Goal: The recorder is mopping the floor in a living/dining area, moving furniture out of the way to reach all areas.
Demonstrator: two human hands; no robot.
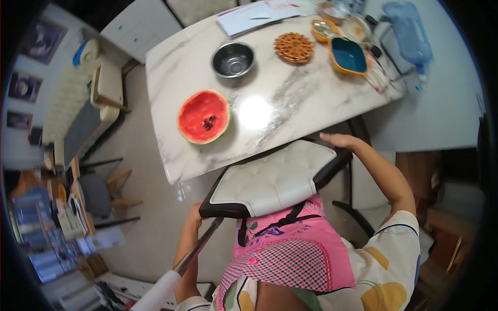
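A chair with a cream tufted backrest (275, 179) in a dark frame stands between me and the marble table. My right hand (340, 141) is at the backrest's right upper corner, its fingers stretched out toward the table edge. At the lower left corner of the dark frame is my left hand (194, 213); its fingers are mostly hidden there. A silvery pole (199, 246) with a white sleeve slants up from the lower left, its tip near that corner. On the table beyond lies a hollowed watermelon half (203, 116) with red flesh and a small dark heap inside.
On the marble table (181, 160) are a steel bowl (233, 60), a woven round trivet (294, 47), a teal-lined orange basket (348, 55) and papers (257, 18). A blue water jug (410, 33) lies at the right. Left stand a grey chair (96, 194) and a sofa (67, 111).
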